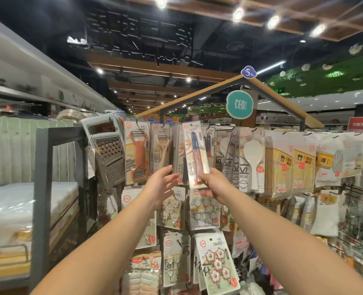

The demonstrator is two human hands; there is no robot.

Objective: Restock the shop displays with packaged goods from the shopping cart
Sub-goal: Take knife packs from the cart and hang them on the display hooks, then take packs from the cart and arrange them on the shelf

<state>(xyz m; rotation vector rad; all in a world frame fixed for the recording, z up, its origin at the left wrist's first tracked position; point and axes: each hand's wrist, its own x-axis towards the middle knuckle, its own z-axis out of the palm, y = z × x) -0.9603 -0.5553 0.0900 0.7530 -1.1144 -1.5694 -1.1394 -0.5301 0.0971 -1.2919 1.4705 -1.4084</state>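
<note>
- Two bare forearms reach up from the bottom of the view toward a hanging display rack under a small wooden roof frame.
- The right hand has its grip closed on the lower end of a packaged knife, thumb in front and fingers behind the card; the pack stands nearly upright, tilted a little to the left, with its top up among the hooks.
- The left hand sits just left of that grip, fingers straight and spread, holding nothing; its fingertips reach the lower left edge of the knife pack or the packs behind it, and I cannot tell which.
- Left of both hands hang an orange peeler pack and a cream peeler pack, and farther left a metal grater with a white handle.
- Right of the right grip hang white rice-spoon packs, then yellow bamboo-stick packs.
- Below the hands hang hook packs, and lower still a flower-hook pack labelled "Sticky".
- Above the right grip a round teal sign hangs from the roof frame.
- Far left of the hands a grey shelf unit holds wrapped white bundles.
</note>
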